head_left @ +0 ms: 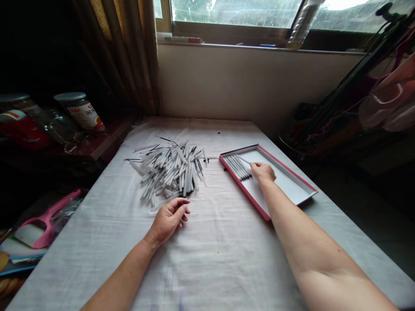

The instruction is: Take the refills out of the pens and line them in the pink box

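A loose heap of translucent white pen barrels [171,166], mixed with thin black pieces, lies on the cloth-covered table. At the heap's near edge is my left hand [171,216], its fingers loosely bent and apart, with nothing visible in them. To the right sits a shallow red-edged box [285,181] with a white inside. Several pens [237,167] with black ends lie side by side in its left part. Over the box, my right hand [263,172] pinches one slim pen [242,159] beside that row; its lower end is hidden by the fingers.
A white cloth covers the table [223,255]. Small dark bits lie between heap and box. Jars [84,113] stand on a dark side cabinet at left, above a pink-handled object [48,220]. A window sill [227,45] runs behind; dark clutter fills the right.
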The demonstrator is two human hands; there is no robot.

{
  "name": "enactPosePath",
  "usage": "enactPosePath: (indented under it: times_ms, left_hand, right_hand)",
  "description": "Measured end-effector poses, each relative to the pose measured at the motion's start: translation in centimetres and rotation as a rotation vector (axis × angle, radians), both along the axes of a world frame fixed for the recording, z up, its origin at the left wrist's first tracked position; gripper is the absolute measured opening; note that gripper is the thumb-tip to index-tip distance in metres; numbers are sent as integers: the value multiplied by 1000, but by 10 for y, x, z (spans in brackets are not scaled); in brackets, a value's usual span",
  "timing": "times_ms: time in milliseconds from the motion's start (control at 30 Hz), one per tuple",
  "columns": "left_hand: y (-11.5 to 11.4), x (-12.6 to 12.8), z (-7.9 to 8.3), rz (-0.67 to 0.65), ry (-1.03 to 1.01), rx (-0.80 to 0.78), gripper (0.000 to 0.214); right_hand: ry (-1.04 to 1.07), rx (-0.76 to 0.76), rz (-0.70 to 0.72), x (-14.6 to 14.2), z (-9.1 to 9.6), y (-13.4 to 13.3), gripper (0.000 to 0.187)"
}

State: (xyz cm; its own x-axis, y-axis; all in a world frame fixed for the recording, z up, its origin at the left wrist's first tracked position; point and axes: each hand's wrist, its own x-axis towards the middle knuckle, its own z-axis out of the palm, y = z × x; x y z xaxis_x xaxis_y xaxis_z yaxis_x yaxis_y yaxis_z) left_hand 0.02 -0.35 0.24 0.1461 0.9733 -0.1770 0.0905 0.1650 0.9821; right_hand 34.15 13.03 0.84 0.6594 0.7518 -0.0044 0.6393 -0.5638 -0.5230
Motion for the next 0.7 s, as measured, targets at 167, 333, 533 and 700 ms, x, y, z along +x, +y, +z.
enactPosePath:
  times_ms: [167, 333, 533, 700]
  left_hand:
    - [0, 0, -1, -11, 0, -7, 44]
    - [1, -1, -2, -17, 6, -4, 42]
    - [1, -1, -1, -12, 5, 2, 41]
    - [1, -1, -2, -16, -6, -6, 41]
  right_hand:
    - [-75, -55, 40, -12, -5, 5, 30]
    - [-124, -80, 88, -15, -6, 1, 36]
    - [-155, -91, 108, -16, -7, 1, 37]
    - [-193, -59, 133, -22, 3, -2, 41]
